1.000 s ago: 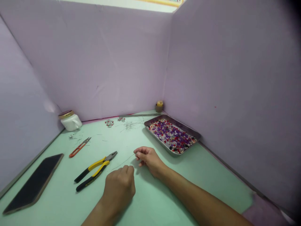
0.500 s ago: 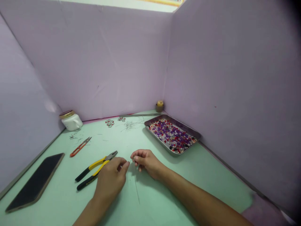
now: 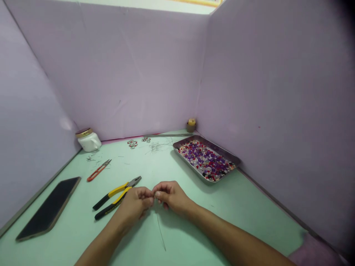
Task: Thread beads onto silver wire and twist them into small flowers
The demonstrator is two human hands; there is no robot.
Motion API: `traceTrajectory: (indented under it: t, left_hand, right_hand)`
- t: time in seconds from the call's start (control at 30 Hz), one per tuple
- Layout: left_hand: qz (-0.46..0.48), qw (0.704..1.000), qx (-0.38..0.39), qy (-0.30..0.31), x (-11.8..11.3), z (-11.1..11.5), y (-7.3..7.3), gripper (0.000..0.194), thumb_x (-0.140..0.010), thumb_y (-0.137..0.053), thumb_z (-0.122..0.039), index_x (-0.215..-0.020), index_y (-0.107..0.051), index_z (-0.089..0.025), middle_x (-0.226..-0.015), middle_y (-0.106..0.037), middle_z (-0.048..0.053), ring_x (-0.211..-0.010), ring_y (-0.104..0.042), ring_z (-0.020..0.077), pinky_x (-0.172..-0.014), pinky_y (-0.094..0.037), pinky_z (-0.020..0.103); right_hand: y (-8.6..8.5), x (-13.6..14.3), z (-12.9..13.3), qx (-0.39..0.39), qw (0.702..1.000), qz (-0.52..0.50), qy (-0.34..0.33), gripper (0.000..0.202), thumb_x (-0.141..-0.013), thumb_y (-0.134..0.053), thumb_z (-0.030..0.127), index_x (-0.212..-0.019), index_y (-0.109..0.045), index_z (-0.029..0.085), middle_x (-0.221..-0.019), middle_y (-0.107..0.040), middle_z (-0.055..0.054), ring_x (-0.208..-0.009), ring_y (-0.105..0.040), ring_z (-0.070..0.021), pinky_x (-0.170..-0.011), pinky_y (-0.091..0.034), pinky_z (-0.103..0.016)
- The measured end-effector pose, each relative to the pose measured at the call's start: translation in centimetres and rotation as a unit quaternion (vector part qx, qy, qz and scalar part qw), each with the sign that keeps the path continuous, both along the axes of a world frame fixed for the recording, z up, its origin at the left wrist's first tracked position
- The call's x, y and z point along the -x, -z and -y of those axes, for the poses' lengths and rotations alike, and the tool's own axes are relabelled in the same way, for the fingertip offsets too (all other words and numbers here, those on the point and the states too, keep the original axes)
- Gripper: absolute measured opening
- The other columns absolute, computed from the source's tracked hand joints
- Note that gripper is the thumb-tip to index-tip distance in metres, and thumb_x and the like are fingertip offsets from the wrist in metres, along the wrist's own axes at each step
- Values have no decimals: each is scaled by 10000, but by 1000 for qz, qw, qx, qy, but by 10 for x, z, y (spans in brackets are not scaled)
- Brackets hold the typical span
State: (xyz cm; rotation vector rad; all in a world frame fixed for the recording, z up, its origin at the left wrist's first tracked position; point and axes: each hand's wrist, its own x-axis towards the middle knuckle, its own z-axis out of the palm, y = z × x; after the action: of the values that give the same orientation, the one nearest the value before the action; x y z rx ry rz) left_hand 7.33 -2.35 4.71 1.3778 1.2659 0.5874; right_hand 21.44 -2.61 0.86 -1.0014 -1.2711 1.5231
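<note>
My left hand point(image 3: 136, 202) and my right hand point(image 3: 170, 197) meet fingertip to fingertip over the green table point(image 3: 194, 236). A thin wire point(image 3: 160, 231) hangs down from between them toward the front. My right thumb and forefinger pinch its upper end. The fingers of my left hand are closed at the same spot, and whatever they hold is too small to make out. Pliers point(image 3: 116, 195) with yellow and black handles lie just left of my left hand, partly behind it.
A metal tray point(image 3: 191, 171) of mixed beads stands at the right. Red snips point(image 3: 98, 171), a dark flat slab point(image 3: 50, 208) and a white jar point(image 3: 90, 142) are at the left. Beaded pieces point(image 3: 132, 143) and wire bits point(image 3: 155, 147) lie further back, near a small pot point(image 3: 190, 126).
My hands have come together, closing the small gap between their fingertips. My left fingers now touch the spot my right hand pinches. The whole view has shifted slightly.
</note>
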Motion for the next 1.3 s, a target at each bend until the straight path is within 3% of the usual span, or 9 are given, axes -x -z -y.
traceTrajectory:
  t: [0.13, 0.47, 0.77, 1.0, 1.3]
  left_hand:
    - [62, 996, 37, -58, 1, 0, -3, 146, -559, -582, -238, -543, -457, -164, -387, -306, -104, -331, -166, 24, -347, -90, 190]
    - [29, 996, -9, -79, -1, 1, -1, 207, -558, -633, -307, -585, -529, -131, -381, -350, -99, -332, -189, 22, -350, -114, 191]
    - [32, 997, -29, -59, 0, 1, -4, 141, -578, -599, -253, -578, -522, -135, -405, -375, -91, -346, -214, 22, -356, -133, 185]
    - [-46, 996, -52, -55, -2, 2, -6, 138, -549, -591, -228, -495, -489, -151, -357, -332, -96, -344, -230, 34, -368, -146, 188]
    - [-27, 998, -41, -33, -3, 2, -3, 95, -568, -566, -231, -540, -534, -146, -388, -343, -94, -362, -209, 40, -381, -163, 195]
  right_hand:
    - [-7, 0, 2, -25, 999, 4, 21, 113, -638, -539, 146, -706, -629, 140, -493, -502, 45, -403, -385, -40, -400, -293, -172]
    - [-5, 3, 1, 10, 998, -36, 60, 147, -571, -631, 222, -675, -570, 139, -505, -520, 33, -408, -451, -63, -347, -286, -165]
    - [-14, 1, 4, 11, 998, -15, 56, 113, -572, -605, 203, -657, -574, 134, -466, -509, 36, -383, -432, -60, -339, -289, -169]
    - [-17, -3, 7, -63, 996, 59, 21, 104, -647, -551, 221, -691, -600, 140, -611, -546, -1, -528, -485, -103, -435, -412, -217]
    - [-12, -6, 1, -87, 989, 113, 32, 75, -672, -504, 167, -616, -551, 149, -530, -483, 38, -495, -404, -69, -485, -319, -194]
